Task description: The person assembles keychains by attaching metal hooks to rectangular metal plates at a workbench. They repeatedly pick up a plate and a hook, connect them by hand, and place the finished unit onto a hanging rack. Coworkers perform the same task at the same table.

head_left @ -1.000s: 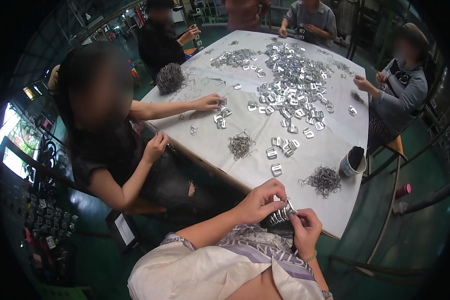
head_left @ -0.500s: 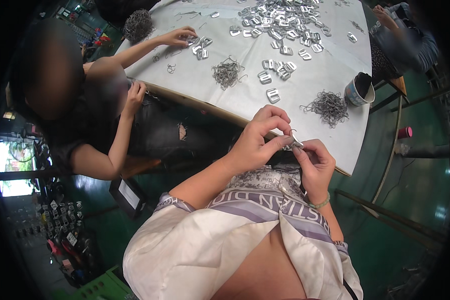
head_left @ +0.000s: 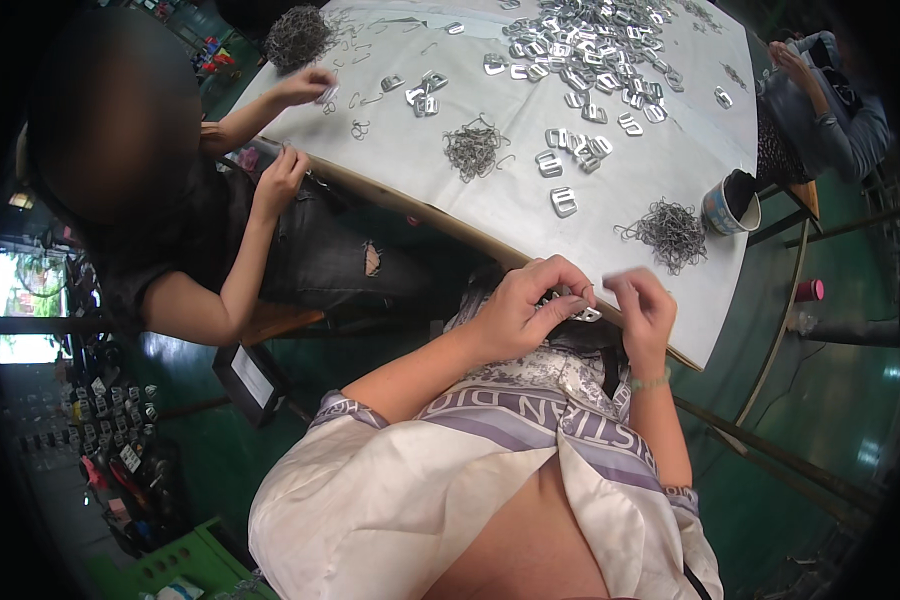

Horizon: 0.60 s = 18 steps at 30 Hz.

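Close to the table's near edge, my left hand (head_left: 530,308) is closed, pinching a silver metal buckle (head_left: 588,314) between thumb and fingers. Most of the buckle is covered by those fingers. To its right, and apart from it, my right hand (head_left: 646,308) is raised with curled fingers. Motion smears its fingertips, so whether anything is between them cannot be made out. A pile of thin wire hooks (head_left: 672,236) lies on the table just beyond my right hand. Beyond my left hand, a single silver buckle (head_left: 564,202) lies nearest, with several more behind it.
A large heap of silver buckles (head_left: 595,50) covers the far part of the white table (head_left: 390,150). Another hook pile (head_left: 472,150) lies left of centre. A cup (head_left: 732,204) holding something black stands at the right edge. Co-workers sit at left and far right.
My right hand has drawn away from the buckle, up and to the right. My left hand still holds it, slightly lower. The left co-worker's far hand has pulled back from the buckles.
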Motion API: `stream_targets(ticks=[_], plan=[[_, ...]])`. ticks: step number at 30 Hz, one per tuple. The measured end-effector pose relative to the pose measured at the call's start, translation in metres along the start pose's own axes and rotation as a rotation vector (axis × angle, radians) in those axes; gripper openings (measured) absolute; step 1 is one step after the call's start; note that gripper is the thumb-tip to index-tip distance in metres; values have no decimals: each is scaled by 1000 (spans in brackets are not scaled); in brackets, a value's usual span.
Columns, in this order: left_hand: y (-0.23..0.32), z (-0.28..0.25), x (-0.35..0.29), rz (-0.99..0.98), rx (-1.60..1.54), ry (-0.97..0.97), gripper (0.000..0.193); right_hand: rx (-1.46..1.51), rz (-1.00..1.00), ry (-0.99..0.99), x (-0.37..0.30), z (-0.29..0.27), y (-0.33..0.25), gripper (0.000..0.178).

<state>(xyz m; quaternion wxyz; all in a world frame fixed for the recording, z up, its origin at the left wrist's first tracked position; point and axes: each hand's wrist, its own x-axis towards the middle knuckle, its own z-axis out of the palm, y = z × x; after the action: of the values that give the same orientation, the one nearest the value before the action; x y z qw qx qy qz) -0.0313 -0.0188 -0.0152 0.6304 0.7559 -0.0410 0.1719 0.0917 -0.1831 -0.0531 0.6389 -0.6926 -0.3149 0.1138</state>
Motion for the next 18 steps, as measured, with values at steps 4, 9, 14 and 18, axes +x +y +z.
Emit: stream_targets(ticks=[4,9,14,18], plan=[[2,1,-1,70,52,-17,12,-489,-71,-94,58,29,21,25],[5,4,-6,52,102,-8,11,-733,-202,-214,113,59,67,29],[1,6,-7,-15,100,66,7,-598,91,-241,119,41,41,22],[-10,7,0,-86,166,138,7,345,478,-77,66,14,-12,9]])
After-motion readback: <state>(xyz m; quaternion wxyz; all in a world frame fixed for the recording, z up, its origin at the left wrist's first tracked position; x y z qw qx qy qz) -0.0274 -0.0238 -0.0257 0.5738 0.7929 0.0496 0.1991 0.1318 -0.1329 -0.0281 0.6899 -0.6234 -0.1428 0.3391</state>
